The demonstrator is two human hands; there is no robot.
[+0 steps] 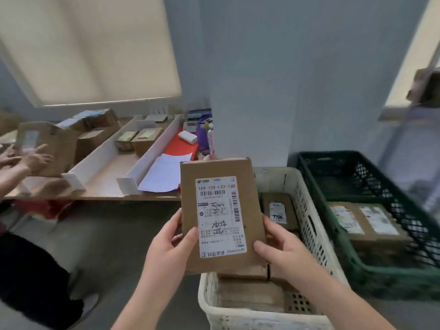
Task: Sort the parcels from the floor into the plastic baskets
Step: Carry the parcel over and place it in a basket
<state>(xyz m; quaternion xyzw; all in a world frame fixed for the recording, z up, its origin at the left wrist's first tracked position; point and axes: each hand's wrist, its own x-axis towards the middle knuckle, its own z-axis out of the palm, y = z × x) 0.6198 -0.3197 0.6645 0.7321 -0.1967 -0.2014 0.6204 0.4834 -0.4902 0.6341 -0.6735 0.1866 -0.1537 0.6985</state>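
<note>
Parcel (221, 215) gripped in both hands, label toward you.
Your left hand (171, 244) and right hand (283, 248) clasp its lower side edges, thumbs on the front; white basket (309, 220) lies directly under the hands, green basket (321, 194) beyond your right hand.

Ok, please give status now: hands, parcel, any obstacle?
Left hand and right hand grip parcel, label visible. Held over white basket, parcels inside. Green basket beside it. Nothing in the way.

The left hand (170, 244) and right hand (283, 248) grip a flat brown cardboard parcel (221, 215) by its lower edges, white shipping label facing up. It is held above a white perforated plastic basket (307, 210) with parcels inside, beside a dark green plastic basket (333, 210).
</note>
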